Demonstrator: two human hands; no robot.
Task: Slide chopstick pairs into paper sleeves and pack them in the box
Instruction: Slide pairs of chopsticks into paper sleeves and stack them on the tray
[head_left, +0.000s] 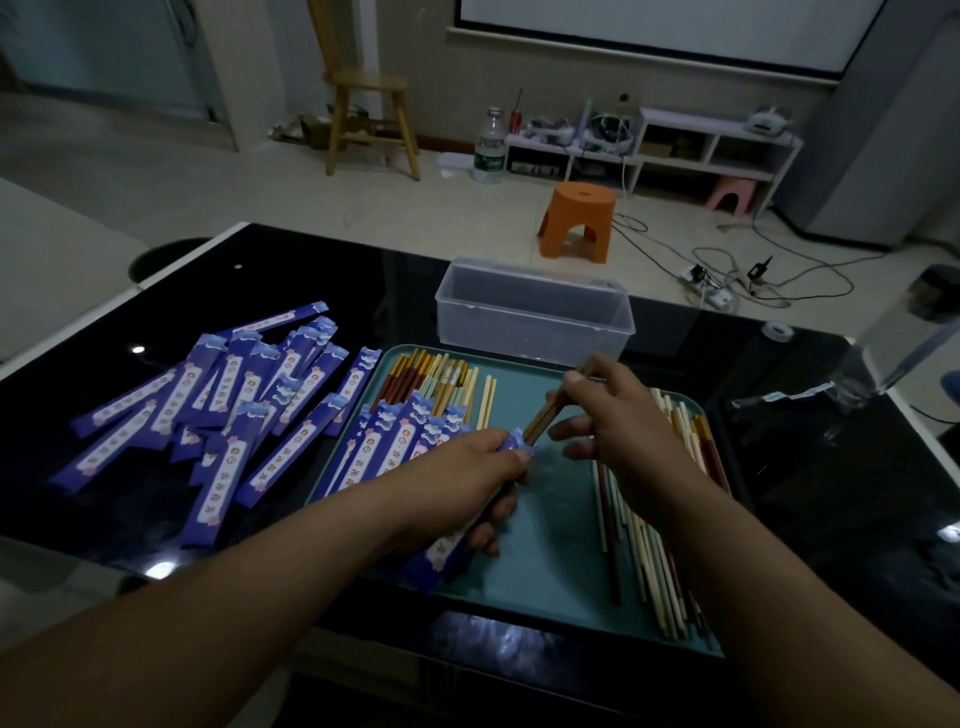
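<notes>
**Chopstick pair (545, 415) tipped into the sleeve (447, 556) mouth, push runs toward the left hand (483, 462)**

The room is dim, with a pale tiled floor (260, 171) beyond, where a wooden chair (363, 104) and an orange stool (579, 221) stand. A glossy black worktop (805, 493) carries everything. On it lies a teal tray (545, 571), and a clear plastic box (535, 317) sits just behind the tray's far edge. Empty purple sleeves (218, 405) are scattered on the worktop left of the tray. Filled sleeves (400, 447) line the tray's left side and bare chopsticks (649, 561) its right.

Over the tray's middle, the left hand's grip is clamped round one sleeve, with the open mouth pointing up and to the right. The right hand (618, 415) has its grip pinched on the brown pair's upper end. The pair's long axis slopes down-left, roughly in line with the sleeve, and its lower tips sit at the mouth. The sleeve lies below and left of the right grip, so the slide should follow that line. The right hand is nearer the box.
</notes>
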